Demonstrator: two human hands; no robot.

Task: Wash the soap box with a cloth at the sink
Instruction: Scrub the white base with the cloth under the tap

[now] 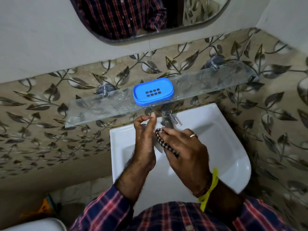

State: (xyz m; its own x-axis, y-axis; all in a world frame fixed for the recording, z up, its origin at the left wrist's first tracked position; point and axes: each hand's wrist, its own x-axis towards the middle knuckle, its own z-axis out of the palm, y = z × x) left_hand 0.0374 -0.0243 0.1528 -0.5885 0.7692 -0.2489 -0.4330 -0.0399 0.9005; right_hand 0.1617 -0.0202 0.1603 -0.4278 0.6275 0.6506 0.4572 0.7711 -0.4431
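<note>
The blue soap box (153, 91), an oval tray with drain holes, sits on the glass shelf (93, 109) above the sink (221, 152). Both my hands are over the basin below it. My right hand (186, 150) holds a dark-and-white checked cloth (164, 144) under its fingers and presses it leftward. My left hand (145, 139) has its fingers curled around a pale whitish piece (158, 148) that shows between the two hands. What that piece is I cannot tell. The cloth touches it.
A chrome tap (167, 117) stands at the back of the sink, just beyond my fingertips and under the shelf edge. A mirror (133, 17) hangs above. Leaf-patterned tiles (275, 114) cover the wall on both sides.
</note>
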